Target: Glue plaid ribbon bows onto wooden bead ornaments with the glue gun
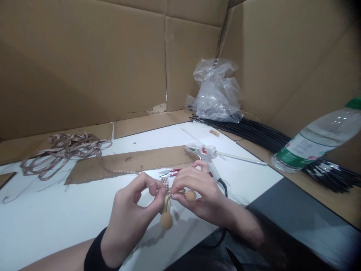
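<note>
Brown-and-white checked ribbon (165, 183) is gathered between my two hands above the white tabletop. My left hand (131, 214) pinches it with thumb and forefinger. From the other side, my right hand (204, 194) closes its thumb and fingers on the ribbon by the knot-like middle. Two tan balls hang by the ribbon: one ball (166, 220) dangles below the fingertips, and a second ball (191, 195) rests against my right fingers. Pale leaf-like pieces (166, 205) show near the join. My fingers partly hide where these parts meet.
A white glue gun (207, 152) with a glue stick lies just beyond my right hand, beside red-handled snips (170, 172). Behind are a cardboard strip (146, 158) and a tangled ribbon heap (76, 146). Black rods (251, 133), a bottle (316, 139) and a plastic bag (216, 92) occupy the right.
</note>
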Action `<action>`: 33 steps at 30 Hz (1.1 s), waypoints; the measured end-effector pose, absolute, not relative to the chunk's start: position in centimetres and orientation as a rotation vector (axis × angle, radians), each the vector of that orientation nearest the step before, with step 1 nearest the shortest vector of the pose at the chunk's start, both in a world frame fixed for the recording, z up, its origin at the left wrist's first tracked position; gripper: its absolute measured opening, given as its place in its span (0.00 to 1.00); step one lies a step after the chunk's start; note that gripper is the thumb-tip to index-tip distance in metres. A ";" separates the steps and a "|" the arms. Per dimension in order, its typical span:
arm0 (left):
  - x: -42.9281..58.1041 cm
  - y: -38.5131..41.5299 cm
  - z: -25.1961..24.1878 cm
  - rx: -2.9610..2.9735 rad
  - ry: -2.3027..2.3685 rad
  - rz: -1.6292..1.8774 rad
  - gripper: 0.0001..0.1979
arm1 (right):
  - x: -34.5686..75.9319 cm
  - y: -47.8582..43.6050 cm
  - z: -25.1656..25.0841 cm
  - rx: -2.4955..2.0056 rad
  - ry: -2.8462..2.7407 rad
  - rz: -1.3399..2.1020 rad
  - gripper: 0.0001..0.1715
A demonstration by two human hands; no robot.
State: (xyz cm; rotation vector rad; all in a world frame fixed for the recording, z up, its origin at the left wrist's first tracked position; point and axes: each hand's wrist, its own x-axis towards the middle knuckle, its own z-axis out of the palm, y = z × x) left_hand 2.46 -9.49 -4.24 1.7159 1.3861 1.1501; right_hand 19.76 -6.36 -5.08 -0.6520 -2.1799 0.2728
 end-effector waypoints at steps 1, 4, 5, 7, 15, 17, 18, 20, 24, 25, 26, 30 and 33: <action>2.4 -9.5 -4.3 1.737 1.384 1.144 0.12 | 19.8 -6.4 -5.0 -0.660 -2.182 0.284 0.02; 2.3 -9.6 -4.3 1.807 1.370 1.106 0.10 | 19.9 -6.4 -4.9 -0.679 -2.180 0.324 0.03; 2.2 -9.6 -4.3 1.829 1.357 1.094 0.10 | 19.9 -6.4 -4.8 -0.680 -2.176 0.337 0.03; 2.1 -9.7 -4.3 1.879 1.309 1.084 0.08 | 20.0 -6.3 -4.7 -0.677 -2.164 0.354 0.03; 2.4 -10.0 -5.1 1.854 1.258 1.334 0.12 | 19.9 -5.6 -3.8 -0.764 -2.096 0.448 0.04; 3.0 -10.0 -5.1 1.770 1.269 1.433 0.13 | 19.7 -5.4 -3.5 -0.833 -2.062 0.484 0.04; 3.2 -10.0 -5.2 1.739 1.269 1.466 0.14 | 19.7 -5.2 -3.4 -0.877 -2.040 0.501 0.04; 3.5 -9.9 -5.2 1.706 1.279 1.481 0.16 | 19.5 -5.0 -3.2 -0.953 -2.012 0.540 0.04; 3.1 -9.6 -5.4 1.629 1.371 1.448 0.24 | 19.2 -4.5 -3.1 -1.018 -1.992 0.586 0.04; 2.9 -9.5 -5.5 1.608 1.397 1.417 0.25 | 19.1 -4.4 -3.2 -1.026 -1.987 0.596 0.04; 2.7 -9.3 -5.6 1.590 1.425 1.388 0.24 | 18.9 -4.3 -3.2 -1.033 -1.984 0.614 0.03; 2.1 -8.3 -5.5 1.500 1.487 1.353 0.16 | 17.8 -3.7 -3.3 -1.078 -1.959 0.875 0.02; 2.0 -7.4 -5.3 1.396 1.413 1.345 0.15 | 17.0 -3.1 -3.5 -1.100 -1.846 1.232 0.02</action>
